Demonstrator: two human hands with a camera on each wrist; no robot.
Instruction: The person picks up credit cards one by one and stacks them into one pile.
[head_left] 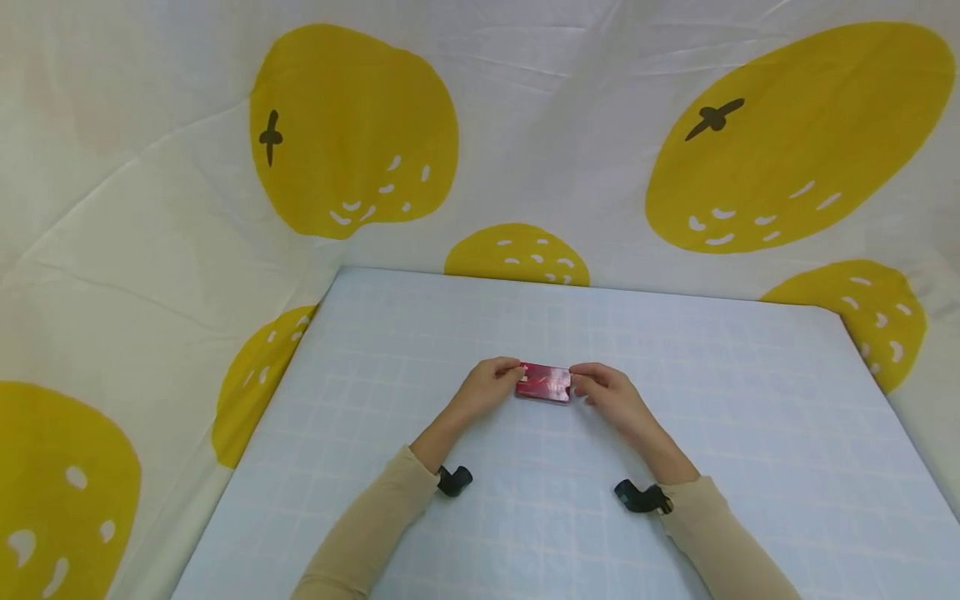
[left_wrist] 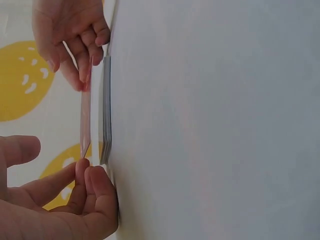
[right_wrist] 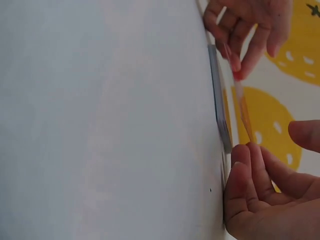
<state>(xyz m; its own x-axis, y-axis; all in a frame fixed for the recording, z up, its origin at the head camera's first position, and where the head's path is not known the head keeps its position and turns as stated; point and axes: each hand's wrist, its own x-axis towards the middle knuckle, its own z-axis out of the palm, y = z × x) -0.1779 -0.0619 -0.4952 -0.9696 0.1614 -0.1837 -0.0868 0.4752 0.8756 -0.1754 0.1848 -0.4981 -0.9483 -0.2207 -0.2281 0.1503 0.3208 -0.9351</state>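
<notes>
Both hands hold a thin red card (head_left: 543,383) by its short ends, over the middle of the table. My left hand (head_left: 487,387) has its fingertips at the card's left end, and my right hand (head_left: 611,396) has its fingertips at the right end. Seen edge-on in the left wrist view, the card (left_wrist: 85,115) is raised above a flat stack of grey-edged cards (left_wrist: 106,110) lying on the table. The near thumb (left_wrist: 22,149) stands apart from the card there. In the right wrist view the near fingertips (right_wrist: 250,150) meet the card's end.
A pale, faintly checked cloth (head_left: 390,333) covers the table. White fabric (head_left: 540,150) with big yellow fruit prints rises behind and along the sides. A small black wrist camera (head_left: 455,482) sits at the left cuff, another black camera (head_left: 641,498) at the right.
</notes>
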